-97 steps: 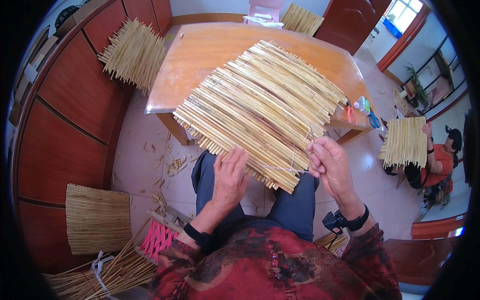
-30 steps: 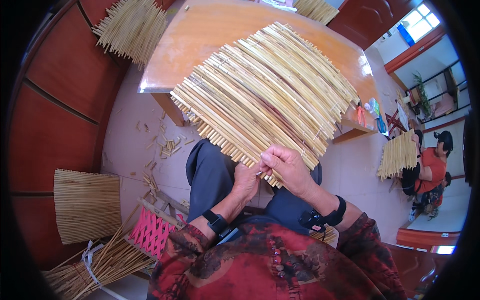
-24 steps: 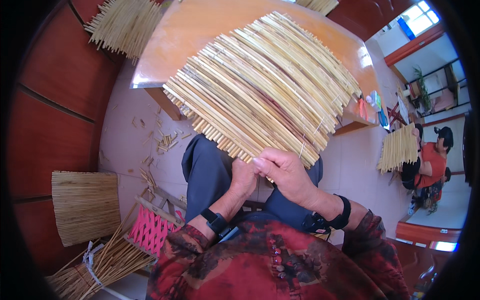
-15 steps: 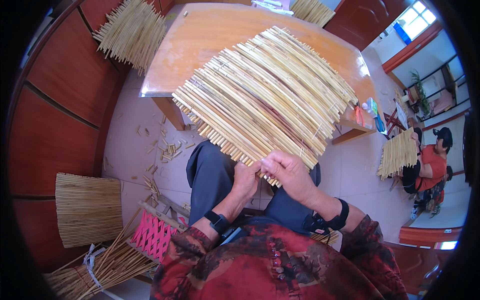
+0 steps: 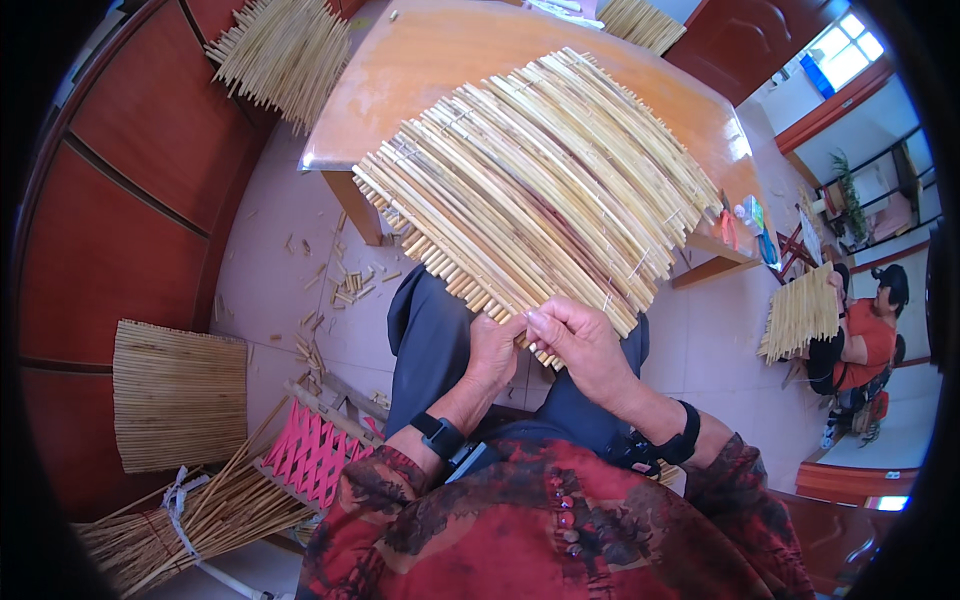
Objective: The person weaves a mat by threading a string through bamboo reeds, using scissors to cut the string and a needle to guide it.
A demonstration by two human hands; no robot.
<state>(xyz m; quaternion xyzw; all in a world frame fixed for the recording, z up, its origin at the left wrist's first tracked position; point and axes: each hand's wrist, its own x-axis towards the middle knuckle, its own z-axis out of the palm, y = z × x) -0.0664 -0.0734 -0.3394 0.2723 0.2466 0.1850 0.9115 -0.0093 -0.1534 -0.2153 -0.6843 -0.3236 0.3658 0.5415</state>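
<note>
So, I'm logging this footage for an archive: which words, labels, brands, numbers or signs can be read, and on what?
No text can be read.
Mat: no lettering shows.
White-green pack on the table: any print is too small and blurred.
Left wristband: no readable marks.

– What do we see changed?
– Our right hand (image 5: 580,350) has left the right end of the stick mat (image 5: 530,200) and meets our left hand (image 5: 494,352), now curled, at the near edge.
</note>
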